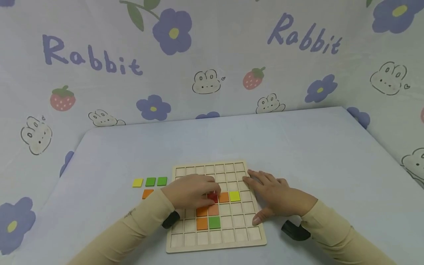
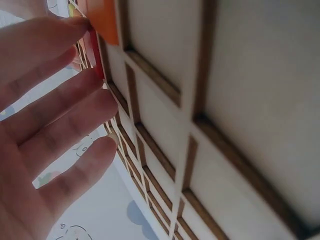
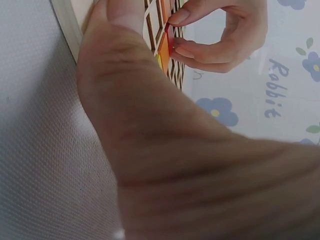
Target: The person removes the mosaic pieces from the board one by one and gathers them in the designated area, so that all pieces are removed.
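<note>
A wooden grid board (image 1: 218,248) lies on the table. Over its middle my left hand (image 1: 192,191) pinches a red square tile (image 1: 213,198) between thumb and fingertips, at a cell of the grid; whether it is fully seated cannot be seen. To its right sit an orange tile (image 1: 224,197) and a yellow tile (image 1: 235,196). Below are a salmon tile (image 1: 213,210), a green tile (image 1: 214,222) and orange tiles. My right hand (image 1: 275,193) rests along the board's right edge, fingers spread, thumb on the rim. The left hand hides part of the grid.
Left of the board lie loose tiles: a yellow one (image 1: 137,183), two green ones and an orange one (image 1: 147,193) partly behind the left sleeve. A pale cloth covers the table (image 1: 212,141). Behind it hangs a patterned curtain (image 1: 232,44).
</note>
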A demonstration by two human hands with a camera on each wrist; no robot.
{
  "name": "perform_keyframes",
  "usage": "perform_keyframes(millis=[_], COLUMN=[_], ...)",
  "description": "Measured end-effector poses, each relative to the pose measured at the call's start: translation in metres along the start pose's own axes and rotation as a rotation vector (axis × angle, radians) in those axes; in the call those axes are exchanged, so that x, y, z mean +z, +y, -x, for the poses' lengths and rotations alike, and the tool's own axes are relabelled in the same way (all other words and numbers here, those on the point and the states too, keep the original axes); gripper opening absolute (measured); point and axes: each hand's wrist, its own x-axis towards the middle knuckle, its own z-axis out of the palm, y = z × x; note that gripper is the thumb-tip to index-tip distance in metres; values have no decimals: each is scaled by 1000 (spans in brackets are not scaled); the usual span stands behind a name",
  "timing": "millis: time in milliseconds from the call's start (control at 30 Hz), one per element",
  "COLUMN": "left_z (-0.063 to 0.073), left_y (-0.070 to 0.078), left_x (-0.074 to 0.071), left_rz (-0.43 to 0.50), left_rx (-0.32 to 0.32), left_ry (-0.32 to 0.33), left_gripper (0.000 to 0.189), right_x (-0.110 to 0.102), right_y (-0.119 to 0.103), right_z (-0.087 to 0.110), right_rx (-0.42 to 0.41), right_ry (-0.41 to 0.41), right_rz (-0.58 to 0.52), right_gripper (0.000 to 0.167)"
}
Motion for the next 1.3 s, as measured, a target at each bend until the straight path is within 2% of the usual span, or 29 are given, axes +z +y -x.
perform_keyframes(millis=[233, 433, 767, 900, 1067, 1300], left_z=[1, 7, 18, 25, 44, 92], left_y=[-2, -6, -9, -11, -18, -27], left_x=[1, 3, 3, 6, 6, -5], left_rz=[-37, -48, 2, 3, -9, 88], left_rx=[56, 84, 60, 42, 6, -120], left_ry=[29, 23, 25, 59, 134, 156], left_gripper=[13, 16, 17, 17, 15, 17], right_x=[-1, 1, 3, 2, 0, -1], right_y=[-2, -3, -5, -6, -6, -5], right_z=[-1, -3, -5, -5, -6, -4], right_rx=[-16, -32, -42, -52, -37, -16], right_ry=[6, 9, 5, 3, 2, 8], right_rz=[3, 0, 11, 12, 24, 21], right_gripper=[113, 113, 113, 113, 113, 113])
